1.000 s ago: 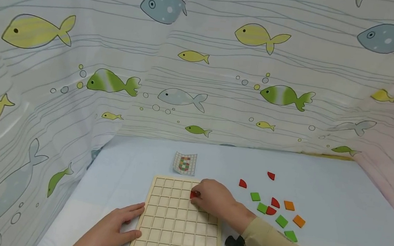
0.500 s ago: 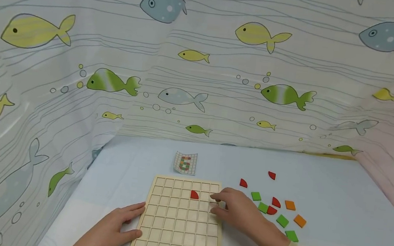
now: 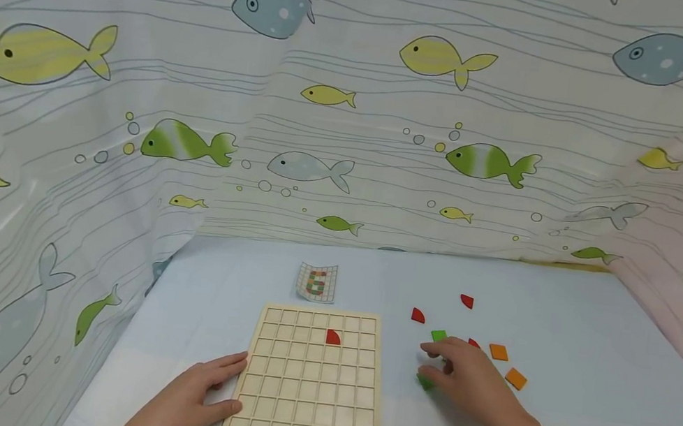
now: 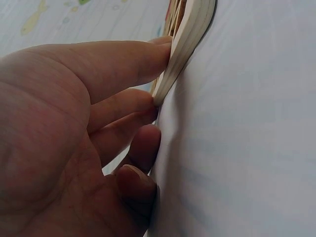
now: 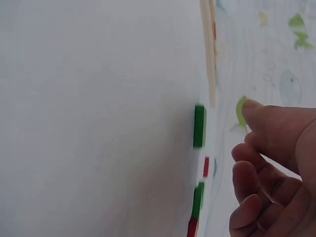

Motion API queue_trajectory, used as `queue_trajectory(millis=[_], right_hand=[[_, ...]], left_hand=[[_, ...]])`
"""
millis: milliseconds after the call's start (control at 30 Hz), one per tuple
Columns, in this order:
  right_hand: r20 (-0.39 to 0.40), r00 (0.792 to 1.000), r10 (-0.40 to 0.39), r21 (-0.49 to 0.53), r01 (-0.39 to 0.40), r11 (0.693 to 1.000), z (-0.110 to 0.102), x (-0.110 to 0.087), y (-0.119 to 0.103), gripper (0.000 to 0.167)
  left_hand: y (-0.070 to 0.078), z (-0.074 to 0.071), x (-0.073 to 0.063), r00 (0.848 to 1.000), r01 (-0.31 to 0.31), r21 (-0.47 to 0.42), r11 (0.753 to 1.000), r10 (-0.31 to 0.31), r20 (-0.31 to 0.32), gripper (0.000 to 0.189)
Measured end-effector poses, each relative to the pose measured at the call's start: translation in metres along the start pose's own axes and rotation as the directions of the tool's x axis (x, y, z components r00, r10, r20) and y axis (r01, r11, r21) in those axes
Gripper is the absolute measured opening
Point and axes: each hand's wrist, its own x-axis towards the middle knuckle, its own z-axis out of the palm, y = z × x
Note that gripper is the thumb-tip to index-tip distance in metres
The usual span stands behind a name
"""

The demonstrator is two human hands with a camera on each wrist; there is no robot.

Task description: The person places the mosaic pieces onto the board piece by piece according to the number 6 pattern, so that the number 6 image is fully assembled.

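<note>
My left hand (image 3: 188, 392) rests at the left edge of a wooden grid board (image 3: 239, 398), its fingertips and thumb touching the rim. In the left wrist view, extended fingers (image 4: 128, 64) meet the board's side (image 4: 185, 44). A red quarter-circle tile (image 3: 333, 337) lies in one of the board's upper squares. To the right, my right hand (image 3: 474, 383) hovers over the loose tiles, thumb and forefinger parted. A green square tile (image 3: 425, 382) lies by the thumb tip; in the right wrist view this green tile (image 5: 199, 126) sits on the table apart from the fingers.
A small pattern card (image 3: 317, 282) lies behind the board. Red quarter-circle tiles (image 3: 418, 315), a green tile (image 3: 438, 335) and orange square tiles (image 3: 516, 378) lie to the right, several partly behind the right hand. Fish-print cloth (image 3: 394, 198) stands around the table (image 3: 248, 258).
My right hand has released the red quarter-circle on the board and moved right to the loose tiles. A green tile now shows further left, by its thumb. The left hand stays put.
</note>
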Motion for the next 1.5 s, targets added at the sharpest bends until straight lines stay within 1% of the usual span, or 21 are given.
queue_trajectory(millis=[100, 233, 400, 567, 733, 867, 1067, 1167, 1267, 1400, 1500], right_hand=[[-0.040, 0.999, 0.024, 0.002, -0.024, 1.000, -0.006, -0.010, 0.013, 0.037], [-0.085, 0.995, 0.045, 0.016, -0.044, 0.999, -0.014, -0.020, 0.025, 0.036], [-0.104, 0.990, 0.091, 0.036, -0.088, 0.995, -0.022, -0.031, 0.035, 0.037], [-0.128, 0.984, 0.127, 0.021, -0.125, 0.992, -0.026, -0.038, 0.045, 0.036], [-0.159, 0.979, 0.130, -0.003, -0.133, 0.991, -0.028, -0.041, 0.058, 0.037], [-0.176, 0.971, 0.162, -0.020, -0.168, 0.986, -0.033, -0.044, 0.067, 0.038], [-0.171, 0.957, 0.233, -0.032, -0.241, 0.970, -0.039, -0.048, 0.081, 0.050], [-0.190, 0.954, 0.233, -0.044, -0.245, 0.968, -0.039, -0.048, 0.087, 0.050], [-0.204, 0.953, 0.226, -0.077, -0.246, 0.966, -0.039, -0.047, 0.094, 0.052], [-0.165, 0.953, 0.254, -0.128, -0.277, 0.953, -0.038, -0.044, 0.103, 0.062], [-0.135, 0.952, 0.274, -0.144, -0.292, 0.945, -0.036, -0.042, 0.107, 0.062]], left_hand=[[-0.001, 0.001, -0.001, 1.000, -0.003, 0.009, 1.000, 0.003, -0.014, 0.077], [-0.002, 0.002, -0.002, 0.999, -0.009, 0.018, 1.000, 0.010, -0.034, 0.076], [-0.003, 0.003, -0.002, 0.999, -0.009, 0.023, 1.000, 0.010, -0.040, 0.076], [-0.002, 0.003, -0.002, 0.999, 0.015, 0.022, 1.000, -0.014, -0.036, 0.077], [-0.002, 0.002, -0.002, 0.999, -0.009, 0.026, 1.000, 0.009, -0.032, 0.077], [-0.003, 0.003, -0.002, 0.999, -0.029, 0.031, 0.999, 0.030, -0.036, 0.076], [-0.002, 0.002, -0.004, 0.999, -0.033, 0.037, 0.999, 0.035, -0.042, 0.075], [-0.001, 0.002, -0.004, 0.998, -0.037, 0.038, 0.999, 0.039, -0.043, 0.076], [-0.001, 0.002, -0.004, 0.998, -0.049, 0.036, 0.998, 0.050, -0.044, 0.075], [-0.001, 0.002, -0.005, 0.997, -0.049, 0.040, 0.998, 0.051, -0.052, 0.074], [-0.002, 0.003, -0.005, 0.997, -0.046, 0.042, 0.998, 0.048, -0.056, 0.073]])
